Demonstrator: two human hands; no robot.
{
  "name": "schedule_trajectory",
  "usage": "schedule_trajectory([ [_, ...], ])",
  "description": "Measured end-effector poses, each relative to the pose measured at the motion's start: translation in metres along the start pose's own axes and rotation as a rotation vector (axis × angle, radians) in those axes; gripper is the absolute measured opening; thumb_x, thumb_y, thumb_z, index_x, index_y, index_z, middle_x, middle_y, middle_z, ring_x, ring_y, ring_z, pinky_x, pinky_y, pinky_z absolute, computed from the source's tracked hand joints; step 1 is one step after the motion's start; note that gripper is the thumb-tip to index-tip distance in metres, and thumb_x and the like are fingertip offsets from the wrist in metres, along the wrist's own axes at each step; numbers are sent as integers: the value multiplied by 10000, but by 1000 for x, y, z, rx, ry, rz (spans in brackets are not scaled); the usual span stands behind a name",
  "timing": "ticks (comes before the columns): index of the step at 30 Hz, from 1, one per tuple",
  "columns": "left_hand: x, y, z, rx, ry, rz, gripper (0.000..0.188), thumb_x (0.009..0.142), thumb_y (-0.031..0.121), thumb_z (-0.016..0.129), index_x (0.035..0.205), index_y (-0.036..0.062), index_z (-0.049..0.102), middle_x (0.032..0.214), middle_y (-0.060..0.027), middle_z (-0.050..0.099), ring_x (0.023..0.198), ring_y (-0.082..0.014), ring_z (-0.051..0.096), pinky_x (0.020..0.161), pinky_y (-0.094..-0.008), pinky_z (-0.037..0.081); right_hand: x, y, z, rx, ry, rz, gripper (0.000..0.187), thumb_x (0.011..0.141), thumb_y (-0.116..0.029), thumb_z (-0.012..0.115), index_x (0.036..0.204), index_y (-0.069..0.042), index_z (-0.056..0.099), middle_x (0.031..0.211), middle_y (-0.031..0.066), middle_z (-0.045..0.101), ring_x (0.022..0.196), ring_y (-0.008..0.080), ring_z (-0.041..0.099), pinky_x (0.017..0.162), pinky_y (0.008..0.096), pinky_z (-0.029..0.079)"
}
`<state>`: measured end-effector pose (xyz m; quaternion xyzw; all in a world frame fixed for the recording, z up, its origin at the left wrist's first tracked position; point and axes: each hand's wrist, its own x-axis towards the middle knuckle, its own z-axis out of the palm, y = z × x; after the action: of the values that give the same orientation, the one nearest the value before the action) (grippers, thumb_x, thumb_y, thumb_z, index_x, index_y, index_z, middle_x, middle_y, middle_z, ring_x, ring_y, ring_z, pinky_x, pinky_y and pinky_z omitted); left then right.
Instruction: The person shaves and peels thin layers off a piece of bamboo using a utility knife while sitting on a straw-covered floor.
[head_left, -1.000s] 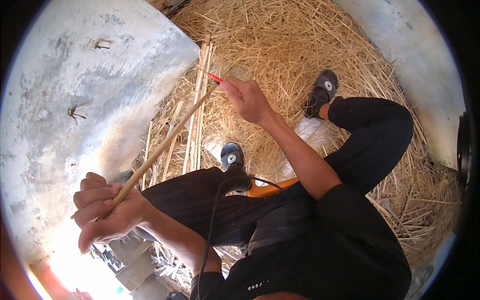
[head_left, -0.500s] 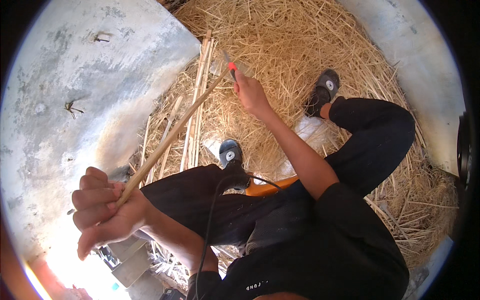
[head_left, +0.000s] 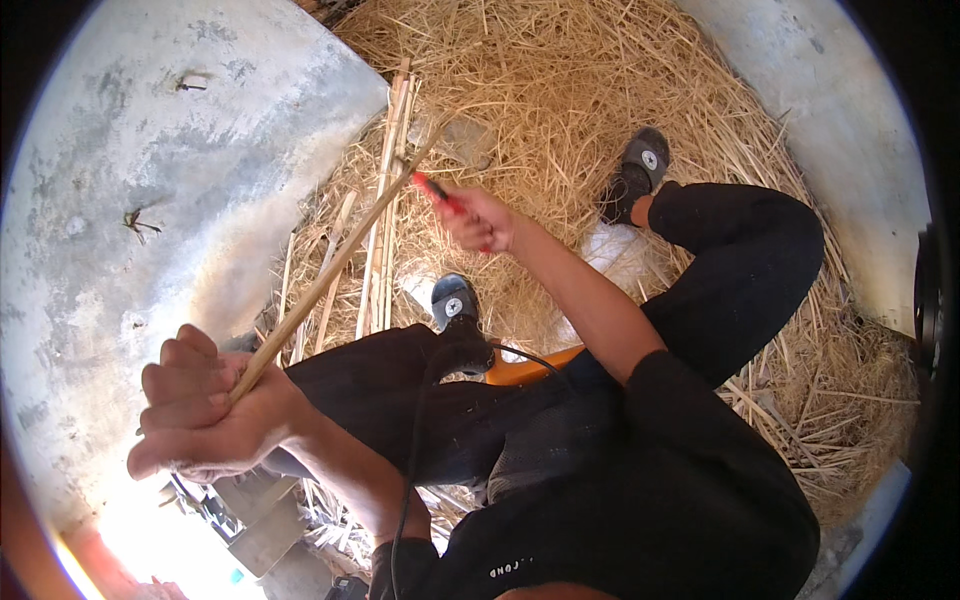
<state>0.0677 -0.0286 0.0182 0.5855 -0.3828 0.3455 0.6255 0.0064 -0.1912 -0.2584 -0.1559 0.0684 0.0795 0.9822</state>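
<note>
At the lower left my left hand (head_left: 215,405) is closed around the near end of a long, light brown wooden or bamboo stick (head_left: 325,275). The stick slants up and away to the right, over the straw. My right hand (head_left: 480,218) grips the red and black handle of a knife (head_left: 432,187). The knife's blade is at the stick, toward its far end; the blade is small and blurred, so I cannot tell whether it touches.
Straw-like shavings (head_left: 560,90) cover the floor. Long split strips (head_left: 385,230) lie beyond my left knee. Pale walls (head_left: 130,150) stand at left and right. An orange seat (head_left: 535,368) is under me, a black cable (head_left: 415,450) crosses my lap, and grey boxes (head_left: 265,530) sit lower left.
My right hand has drawn the knife nearer and to the left along the stick, and its blade now meets the stick's line. The left hand has tilted slightly, still holding the stick.
</note>
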Motion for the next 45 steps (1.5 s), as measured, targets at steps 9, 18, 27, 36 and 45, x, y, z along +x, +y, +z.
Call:
schedule_trajectory([
  [9,-4,5,-1,67,191,-57,533,937,326,435,505,194,153,453,51,201,431,-67,184,410,-257,153,-4,27,4,340,-17,3,408,978,-422,353,711,-115,386,475,-82,250,314,21,209,257,187,165],
  [18,3,6,-5,34,223,-92,515,945,277,414,479,174,220,420,39,234,392,-54,203,386,-243,175,-10,30,54,-868,556,-391,446,973,-410,371,712,-59,454,456,1,316,371,108,370,355,293,263],
  [27,5,0,-8,-71,66,45,554,977,302,404,461,190,233,371,49,197,344,-33,182,356,-230,134,-15,38,-65,-2167,857,1,427,954,-306,336,1321,-137,477,635,156,578,582,284,580,537,423,416],
  [36,3,5,-8,-118,114,-15,557,961,273,432,459,167,214,398,42,191,379,-61,201,406,-241,179,-16,-17,110,-1350,625,-702,521,973,-374,290,948,5,647,610,206,545,601,303,584,618,452,461],
  [45,1,10,1,-92,165,-31,545,947,216,443,455,171,212,413,61,191,385,-48,155,400,-239,144,-9,-8,98,-1641,887,-692,549,982,-403,290,984,41,613,510,187,520,488,319,572,465,431,438],
])
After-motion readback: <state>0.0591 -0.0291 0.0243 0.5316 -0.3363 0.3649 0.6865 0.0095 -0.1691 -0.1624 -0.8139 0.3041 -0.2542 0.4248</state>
